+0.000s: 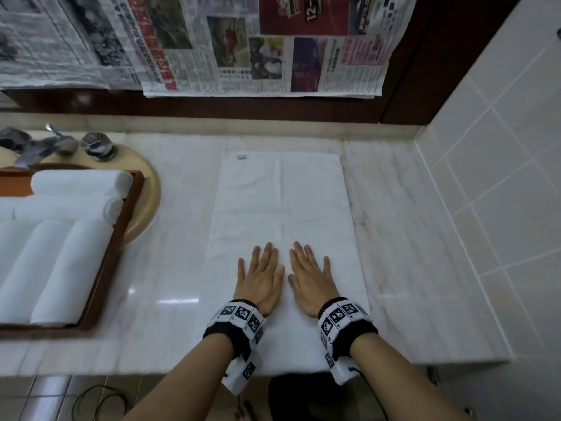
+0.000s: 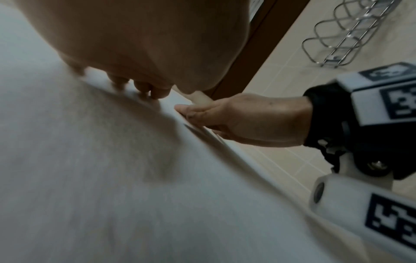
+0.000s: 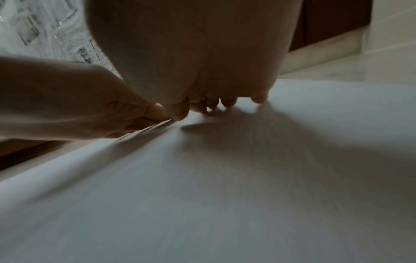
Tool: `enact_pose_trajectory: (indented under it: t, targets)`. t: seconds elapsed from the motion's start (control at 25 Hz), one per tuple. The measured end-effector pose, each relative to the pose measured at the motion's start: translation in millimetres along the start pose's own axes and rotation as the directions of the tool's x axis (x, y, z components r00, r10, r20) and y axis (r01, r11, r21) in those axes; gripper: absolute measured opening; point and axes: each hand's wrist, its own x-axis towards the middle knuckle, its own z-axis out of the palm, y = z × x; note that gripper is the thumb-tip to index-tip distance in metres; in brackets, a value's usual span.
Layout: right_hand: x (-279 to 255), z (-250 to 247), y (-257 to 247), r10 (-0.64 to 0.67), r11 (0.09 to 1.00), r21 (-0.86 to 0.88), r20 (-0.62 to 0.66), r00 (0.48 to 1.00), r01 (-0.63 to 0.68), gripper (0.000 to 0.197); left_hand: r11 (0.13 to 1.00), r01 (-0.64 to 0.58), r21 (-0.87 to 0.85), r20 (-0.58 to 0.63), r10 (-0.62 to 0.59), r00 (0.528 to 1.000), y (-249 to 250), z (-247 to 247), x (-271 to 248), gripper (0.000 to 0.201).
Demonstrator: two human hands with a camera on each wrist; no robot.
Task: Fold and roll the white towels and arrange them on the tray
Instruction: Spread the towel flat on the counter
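Note:
A white towel (image 1: 282,214), folded into a long strip, lies flat on the marble counter and runs from the near edge toward the wall. My left hand (image 1: 261,276) and right hand (image 1: 308,276) rest side by side, palms down and fingers straight, on its near half. In the left wrist view my left hand (image 2: 139,53) lies on the towel (image 2: 112,178) with the right hand (image 2: 243,119) beside it. In the right wrist view the right hand (image 3: 202,62) presses the towel (image 3: 225,186). A brown wooden tray (image 1: 103,265) at the left holds several rolled white towels (image 1: 57,262).
The tray sits over a beige sink basin (image 1: 148,202) with chrome taps (image 1: 97,145) behind it. Newspaper sheets (image 1: 258,47) hang on the wall behind the counter. A tiled wall (image 1: 501,177) bounds the right side. A black cable (image 1: 100,399) lies on the floor below.

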Motion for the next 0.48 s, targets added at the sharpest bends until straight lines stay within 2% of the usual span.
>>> enact_pose_trajectory:
  t: [0.48]
  targets:
    - [151.6, -82.5, 31.4, -0.075, 0.995, -0.068, -0.018, 0.997, 0.074, 0.056, 0.999, 0.041, -0.018, -0.019, -0.041, 0.999, 5.5, -83.4, 144.0, 0.056]
